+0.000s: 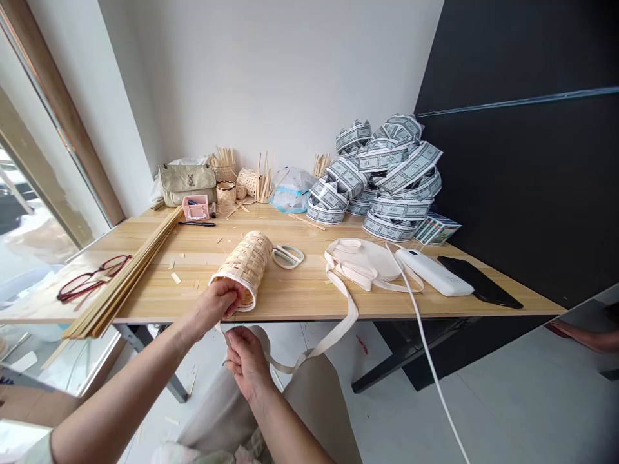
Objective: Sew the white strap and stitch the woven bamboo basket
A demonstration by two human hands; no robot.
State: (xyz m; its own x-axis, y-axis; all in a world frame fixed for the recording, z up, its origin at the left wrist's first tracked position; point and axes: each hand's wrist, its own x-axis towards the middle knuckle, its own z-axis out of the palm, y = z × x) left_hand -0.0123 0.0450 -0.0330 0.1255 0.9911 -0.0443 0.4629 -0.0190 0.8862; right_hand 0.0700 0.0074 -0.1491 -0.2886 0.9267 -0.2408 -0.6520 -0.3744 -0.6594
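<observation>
A small woven bamboo basket lies on its side at the front edge of the wooden table. My left hand is closed on its cloth-bound rim. Just below the table edge, my right hand pinches something thin, perhaps a needle or thread, too small to make out. A cream cloth tape hangs from the table past my right hand.
White scissors lie beside the basket. A coil of tape, a white power bank with cable and a black phone sit right. Bamboo strips and red glasses lie left. Patterned boxes are stacked behind.
</observation>
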